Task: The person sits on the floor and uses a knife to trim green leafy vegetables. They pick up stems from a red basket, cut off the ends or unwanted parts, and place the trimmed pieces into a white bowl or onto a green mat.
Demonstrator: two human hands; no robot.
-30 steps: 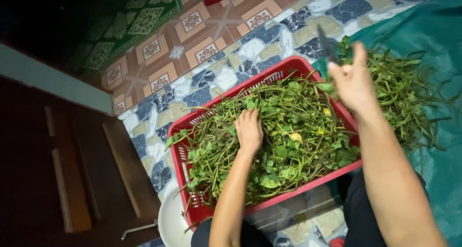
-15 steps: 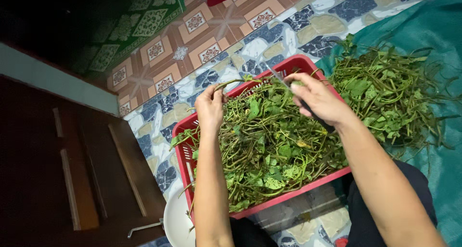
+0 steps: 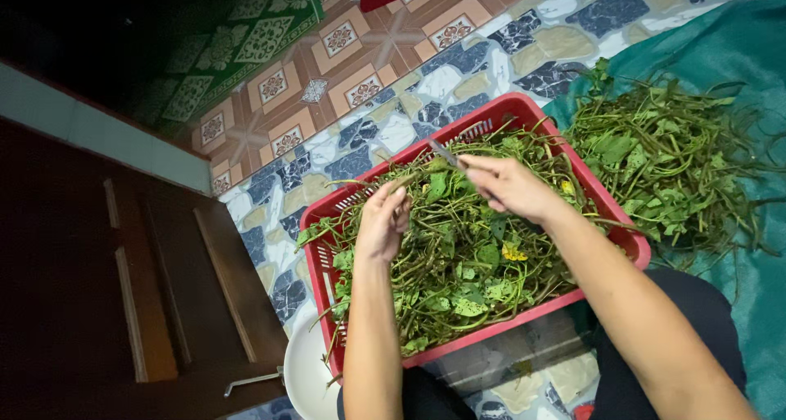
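Note:
A red plastic basket [image 3: 610, 217] sits on the floor in front of me, heaped with green leafy stems [image 3: 467, 264]. My left hand [image 3: 383, 222] hovers over the basket's left part and pinches one stem [image 3: 401, 182] lifted from the pile. My right hand [image 3: 509, 187] is over the basket's middle and grips a small knife [image 3: 444, 153] whose blade points up-left toward that stem. The two hands are close together, about a hand's width apart.
A second heap of green stems [image 3: 667, 162] lies on a teal sheet [image 3: 729, 51] to the right of the basket. A white bowl [image 3: 307, 375] stands at the basket's near left corner. Dark wooden furniture [image 3: 123, 289] fills the left side. Patterned floor covering [image 3: 393, 84] lies beyond.
My right hand came from the heap on the right to the basket's middle with the knife. My left hand lifted off the pile and now holds up a stem.

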